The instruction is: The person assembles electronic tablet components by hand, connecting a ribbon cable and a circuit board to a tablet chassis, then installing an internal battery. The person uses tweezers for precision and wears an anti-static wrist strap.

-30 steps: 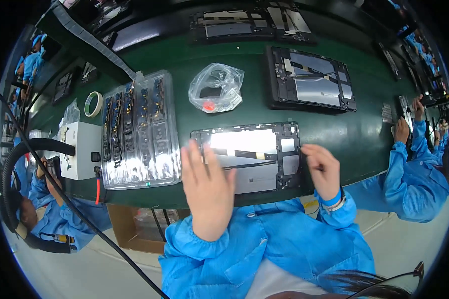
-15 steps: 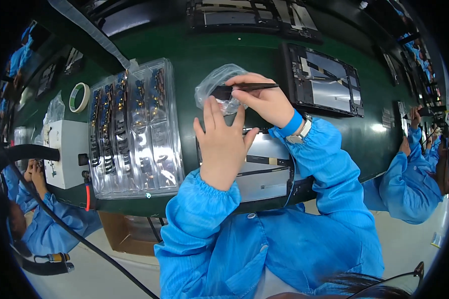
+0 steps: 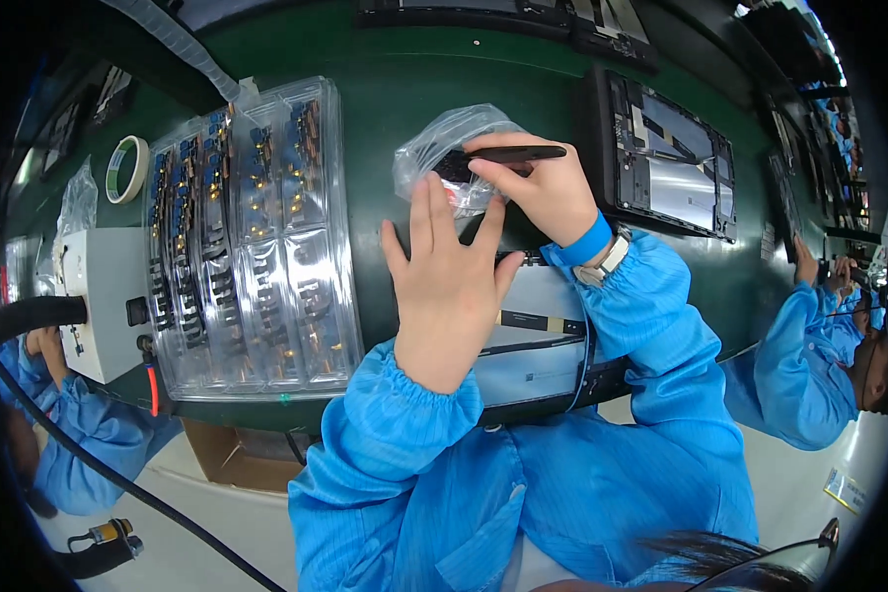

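Clear bag from the right pinch: I see the clear plastic bag (image 3: pixel 434 140) just to the left of where the right hand (image 3: pixel 553 197) pinches, crumpled and rising a little beyond the fingertips.
Dark tool's axis: the slender dark tool (image 3: pixel 538 153) runs nearly crosswise, its back end out past the right knuckles, its front end pointing left over the bag.
Dark contents: a dark piece (image 3: pixel 450 168) shows at the bag, between the left fingertips and the right pinch.
Right grip: thumb and forefinger are clamped on the tool; its tip is lost to me against the dark piece, so I cannot tell whether they touch.
Left grip: the left hand (image 3: pixel 449 271) is palm down, fingers spread apart, pinching nothing, long fingertips at the bag's near edge.
Nearer hand: I make it about even; left comes from the near side, right from the right.
Open tablet housing: the open housing (image 3: pixel 533 373) lies on my near side of the bag, partly covered by the left hand and right sleeve (image 3: pixel 651 306).
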Demonstrator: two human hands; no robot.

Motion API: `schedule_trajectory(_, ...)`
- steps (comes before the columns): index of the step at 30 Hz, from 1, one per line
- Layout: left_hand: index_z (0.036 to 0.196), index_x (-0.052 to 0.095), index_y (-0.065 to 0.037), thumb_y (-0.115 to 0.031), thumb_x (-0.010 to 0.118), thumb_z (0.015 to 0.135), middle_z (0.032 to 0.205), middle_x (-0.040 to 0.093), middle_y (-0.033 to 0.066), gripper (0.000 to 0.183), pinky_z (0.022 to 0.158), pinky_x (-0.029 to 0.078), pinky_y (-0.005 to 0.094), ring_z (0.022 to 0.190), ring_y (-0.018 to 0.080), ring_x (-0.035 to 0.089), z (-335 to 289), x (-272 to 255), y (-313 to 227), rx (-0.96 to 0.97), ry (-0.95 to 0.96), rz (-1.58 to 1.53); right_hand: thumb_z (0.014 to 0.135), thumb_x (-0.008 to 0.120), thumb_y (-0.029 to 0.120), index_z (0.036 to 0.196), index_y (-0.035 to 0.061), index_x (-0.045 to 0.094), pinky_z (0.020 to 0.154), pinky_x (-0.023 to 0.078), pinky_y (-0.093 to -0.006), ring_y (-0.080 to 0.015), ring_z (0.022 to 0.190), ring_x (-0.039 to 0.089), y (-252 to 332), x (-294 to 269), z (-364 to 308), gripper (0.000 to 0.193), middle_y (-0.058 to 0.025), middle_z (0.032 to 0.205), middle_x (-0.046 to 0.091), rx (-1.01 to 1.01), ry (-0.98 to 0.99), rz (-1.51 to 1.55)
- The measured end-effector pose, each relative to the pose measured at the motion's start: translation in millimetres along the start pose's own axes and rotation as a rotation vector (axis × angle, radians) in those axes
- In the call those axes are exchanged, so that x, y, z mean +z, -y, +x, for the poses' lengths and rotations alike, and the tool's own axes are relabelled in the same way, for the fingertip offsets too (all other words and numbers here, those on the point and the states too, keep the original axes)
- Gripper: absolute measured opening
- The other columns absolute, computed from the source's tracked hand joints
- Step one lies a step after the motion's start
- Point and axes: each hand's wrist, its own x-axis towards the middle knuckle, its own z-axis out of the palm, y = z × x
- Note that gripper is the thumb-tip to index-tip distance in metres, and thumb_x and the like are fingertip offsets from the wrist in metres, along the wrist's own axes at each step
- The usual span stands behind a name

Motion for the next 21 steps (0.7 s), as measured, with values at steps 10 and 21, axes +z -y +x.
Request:
schedule_trajectory(10, 0.118, 0.053, -0.015, -0.033, 0.060, 0.078, 0.127, 0.035, 0.0285, 0.044, 0.090, 0.031, 0.0565, 0.122, 0.0370, 0.032, -1.2, 2.3, -3.7, 0.031, -0.056, -0.044, 0.077, 0.064, 0.011, 0.093, 0.0025, 0.065, 0.072, 0.050, -0.0265, -0.0176, 0.080, 0.062, 7.0, -7.8, -4.0, 0.018, -0.0098, 0.091, 0.065, 0.058, 0.006, 0.097)
schedule_trajectory(21, 0.121, 0.047, -0.001, -0.024, 0.066, 0.072, 0.126, 0.043, 0.0218, 0.057, 0.092, 0.036, 0.0437, 0.113, 0.0374, 0.044, -85.4, -117.0, -11.7, 0.277, 0.047, -0.303, 0.062, 0.066, -0.001, 0.091, 0.0016, 0.064, 0.071, 0.049, -0.0335, -0.0270, 0.078, 0.062, 118.5, -73.8, -122.9, 0.029, -0.0122, 0.087, 0.065, -0.562, -0.079, -0.442)
